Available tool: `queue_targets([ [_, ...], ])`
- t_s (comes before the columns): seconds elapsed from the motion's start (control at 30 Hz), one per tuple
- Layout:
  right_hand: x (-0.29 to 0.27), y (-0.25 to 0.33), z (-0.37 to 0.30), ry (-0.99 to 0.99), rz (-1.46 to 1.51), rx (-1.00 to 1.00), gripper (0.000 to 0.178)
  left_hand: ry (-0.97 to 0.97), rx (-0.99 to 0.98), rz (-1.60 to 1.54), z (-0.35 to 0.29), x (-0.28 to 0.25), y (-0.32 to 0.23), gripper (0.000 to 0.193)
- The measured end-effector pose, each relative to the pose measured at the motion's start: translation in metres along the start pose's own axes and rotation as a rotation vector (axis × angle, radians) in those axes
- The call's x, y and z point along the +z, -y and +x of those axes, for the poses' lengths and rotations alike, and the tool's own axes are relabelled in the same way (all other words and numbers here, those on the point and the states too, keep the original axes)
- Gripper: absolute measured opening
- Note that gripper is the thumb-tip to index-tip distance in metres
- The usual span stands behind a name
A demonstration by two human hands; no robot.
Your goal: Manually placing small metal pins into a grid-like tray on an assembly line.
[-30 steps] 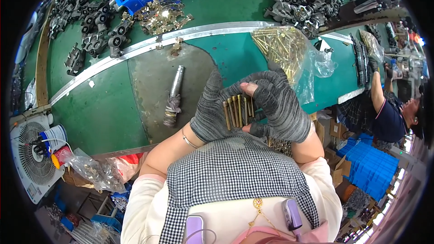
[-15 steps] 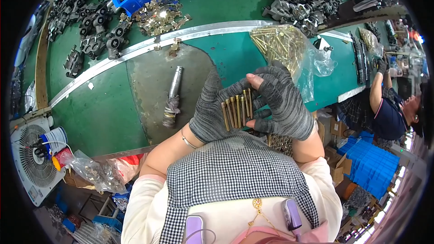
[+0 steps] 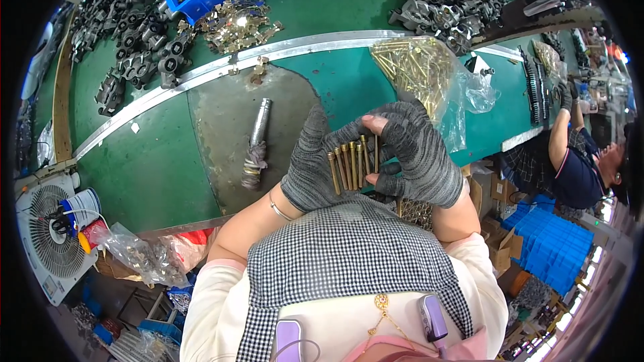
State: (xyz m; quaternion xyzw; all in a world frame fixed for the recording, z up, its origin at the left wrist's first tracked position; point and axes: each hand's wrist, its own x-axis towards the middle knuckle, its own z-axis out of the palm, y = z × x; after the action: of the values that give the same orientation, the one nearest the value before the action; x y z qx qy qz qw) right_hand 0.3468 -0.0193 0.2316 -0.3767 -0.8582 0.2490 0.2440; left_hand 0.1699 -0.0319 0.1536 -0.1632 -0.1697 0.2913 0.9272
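Both my hands wear grey knit gloves with bare fingertips. Across the cupped palm of my left hand (image 3: 310, 164) lies a row of several brass-coloured pins (image 3: 346, 166) with small thick heads, side by side. My right hand (image 3: 422, 154), just to its right, pinches a single brass-coloured pin (image 3: 376, 154) upright between thumb and forefinger, slightly apart from the row. Some fingers of my left hand are hidden behind the right. A clear plastic bag (image 3: 429, 74) of long brass-coloured pins lies on the bench beyond my right hand.
Left of my hands lies a metal rod (image 3: 259, 131) with a cloth-wrapped end. A metal strip (image 3: 221, 62) crosses the bench; beyond it are small metal clips (image 3: 235, 27), a blue bin (image 3: 188, 5) and dark metal castings (image 3: 443, 0). A co-worker (image 3: 577, 161) is at the right; a fan (image 3: 54, 234) stands left.
My right hand has drawn one pin rightward, away from the row in my left palm. My left hand has stayed in place.
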Motion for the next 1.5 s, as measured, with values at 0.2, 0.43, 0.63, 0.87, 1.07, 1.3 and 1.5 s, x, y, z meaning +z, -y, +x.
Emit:
queue_targets([
  [0.2,-0.001,0.000,-0.004,-0.022,0.031,0.024,0.070,-0.013,0.035,-0.070,0.000,0.005,0.002,0.086],
  [0.43,0.000,0.006,-0.004,0.009,-0.030,0.034,0.072,-0.004,0.038,0.081,0.000,0.002,-0.001,0.082],
  [0.63,0.003,0.006,-0.004,-0.007,-0.003,0.036,0.073,0.016,0.030,-0.028,-0.003,-0.002,-0.002,0.080],
  [0.87,0.005,0.006,-0.002,0.024,-0.026,0.019,0.077,-0.113,0.095,0.039,-0.003,0.005,-0.001,0.075],
  [1.07,0.006,0.002,-0.002,0.015,-0.017,-0.009,0.077,-0.133,0.059,0.071,-0.006,-0.005,-0.006,0.073],
  [1.3,0.004,0.005,0.000,-0.017,0.007,0.007,0.076,-0.064,0.044,0.144,-0.002,-0.001,-0.003,0.071],
  [1.5,0.013,0.024,0.018,0.090,-0.091,-0.089,0.077,0.004,0.071,-0.063,-0.002,-0.003,-0.002,0.070],
])
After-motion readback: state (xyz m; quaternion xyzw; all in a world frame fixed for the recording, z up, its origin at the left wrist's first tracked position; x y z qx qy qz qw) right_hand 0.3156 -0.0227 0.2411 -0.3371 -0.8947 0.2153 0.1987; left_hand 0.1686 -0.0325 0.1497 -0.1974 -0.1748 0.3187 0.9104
